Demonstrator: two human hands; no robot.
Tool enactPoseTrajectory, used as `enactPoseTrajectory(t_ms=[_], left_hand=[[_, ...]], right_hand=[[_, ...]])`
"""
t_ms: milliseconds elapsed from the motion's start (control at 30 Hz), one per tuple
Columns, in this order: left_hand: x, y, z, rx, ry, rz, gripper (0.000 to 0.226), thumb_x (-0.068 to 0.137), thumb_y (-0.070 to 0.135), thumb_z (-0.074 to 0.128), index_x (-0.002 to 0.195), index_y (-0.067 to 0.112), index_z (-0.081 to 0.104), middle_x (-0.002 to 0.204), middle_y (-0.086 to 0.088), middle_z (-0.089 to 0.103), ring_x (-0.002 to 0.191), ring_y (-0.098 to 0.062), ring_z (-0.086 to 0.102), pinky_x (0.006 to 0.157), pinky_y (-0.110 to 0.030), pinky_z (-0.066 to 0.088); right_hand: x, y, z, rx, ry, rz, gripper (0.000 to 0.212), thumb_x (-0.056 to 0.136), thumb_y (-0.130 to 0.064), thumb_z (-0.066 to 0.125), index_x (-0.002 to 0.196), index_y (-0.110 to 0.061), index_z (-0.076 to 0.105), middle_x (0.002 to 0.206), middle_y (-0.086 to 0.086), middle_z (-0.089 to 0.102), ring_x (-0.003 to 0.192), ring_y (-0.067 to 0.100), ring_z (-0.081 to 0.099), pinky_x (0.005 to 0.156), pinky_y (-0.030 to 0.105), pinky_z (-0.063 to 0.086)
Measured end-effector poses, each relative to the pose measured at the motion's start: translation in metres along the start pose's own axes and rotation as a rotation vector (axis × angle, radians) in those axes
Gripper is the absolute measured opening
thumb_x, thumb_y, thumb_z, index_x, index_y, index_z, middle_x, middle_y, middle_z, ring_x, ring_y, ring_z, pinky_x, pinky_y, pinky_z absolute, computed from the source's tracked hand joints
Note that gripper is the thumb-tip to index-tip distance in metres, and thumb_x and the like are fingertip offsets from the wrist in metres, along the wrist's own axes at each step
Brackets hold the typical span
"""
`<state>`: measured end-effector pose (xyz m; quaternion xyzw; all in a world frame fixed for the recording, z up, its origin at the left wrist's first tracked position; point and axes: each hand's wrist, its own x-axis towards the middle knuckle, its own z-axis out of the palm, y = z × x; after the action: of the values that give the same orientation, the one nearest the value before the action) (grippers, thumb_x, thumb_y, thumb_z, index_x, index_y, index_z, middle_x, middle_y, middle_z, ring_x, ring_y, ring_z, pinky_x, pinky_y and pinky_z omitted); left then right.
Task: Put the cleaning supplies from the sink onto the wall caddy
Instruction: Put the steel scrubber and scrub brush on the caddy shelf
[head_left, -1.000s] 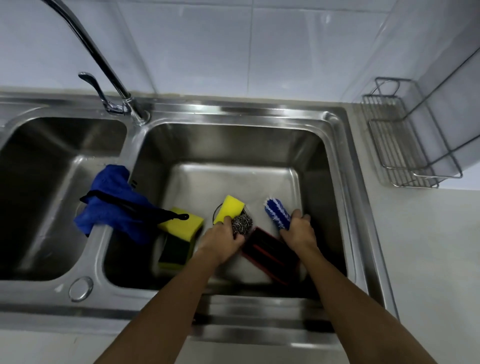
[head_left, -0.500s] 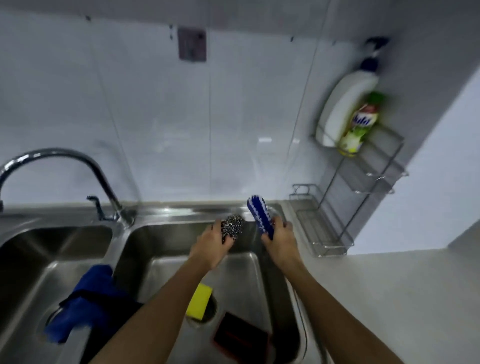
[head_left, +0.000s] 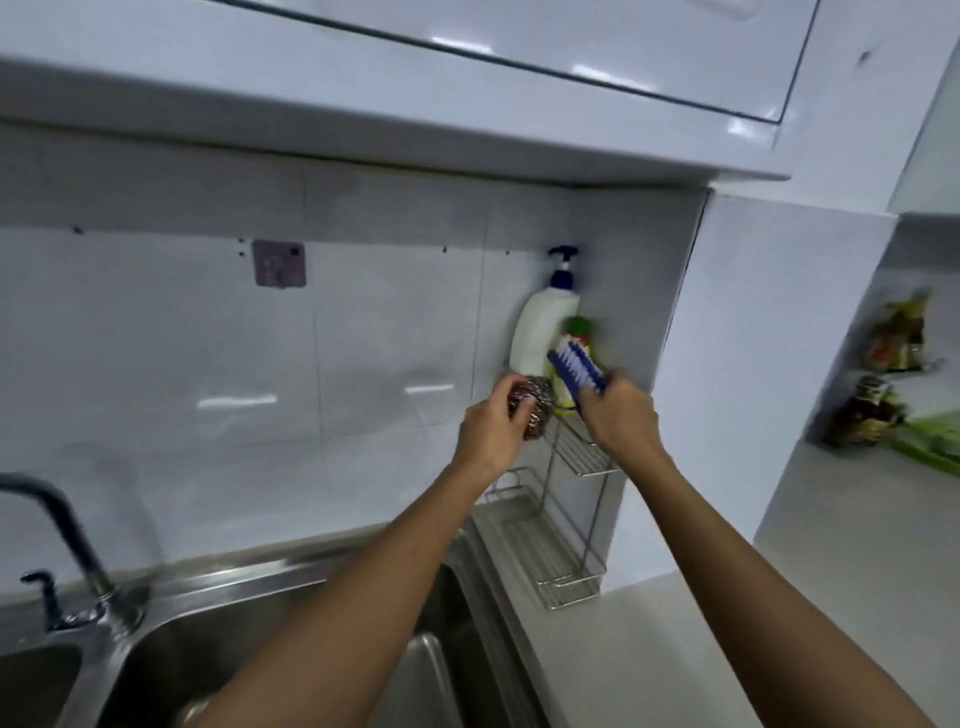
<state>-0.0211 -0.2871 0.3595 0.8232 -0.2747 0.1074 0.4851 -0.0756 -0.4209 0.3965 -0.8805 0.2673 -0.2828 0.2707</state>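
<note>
My left hand (head_left: 491, 434) grips a steel wool scourer (head_left: 532, 402), held up just left of the wire wall caddy (head_left: 587, 460). My right hand (head_left: 621, 418) holds a blue and white scrub brush (head_left: 574, 366), bristles up, over the caddy's upper shelf. On that shelf stand a white pump bottle (head_left: 543, 332) and a green-capped bottle (head_left: 574, 340), partly hidden by the brush. The caddy's lower shelf (head_left: 540, 551) has nothing on it.
The steel sink (head_left: 291, 639) and its tap (head_left: 67, 540) lie below left. White tiled wall behind, cabinet overhead. A white wall edge stands right of the caddy, with bottles and packets (head_left: 883, 389) on a counter beyond it.
Both hands have risen from the sink up to the caddy's upper shelf, carrying the scourer and brush. My view has tilted upward; the sponges and cloth have left the view.
</note>
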Motion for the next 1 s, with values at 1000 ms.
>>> enactPoseTrajectory(t_ms=[1000], left_hand=[[0.042, 0.033, 0.075, 0.662, -0.14, 0.048, 0.039, 0.088, 0.029, 0.06, 0.124, 0.014, 0.054, 0.119, -0.013, 0.064, 0.113, -0.031, 0.056, 0.091, -0.037, 0.044]], right_hand=[[0.049, 0.041, -0.001, -0.358, -0.109, -0.03, 0.031, 0.083, -0.02, 0.059, 0.111, -0.007, 0.064, 0.11, 0.018, 0.064, 0.1, 0.036, 0.062, 0.073, 0.031, 0.049]])
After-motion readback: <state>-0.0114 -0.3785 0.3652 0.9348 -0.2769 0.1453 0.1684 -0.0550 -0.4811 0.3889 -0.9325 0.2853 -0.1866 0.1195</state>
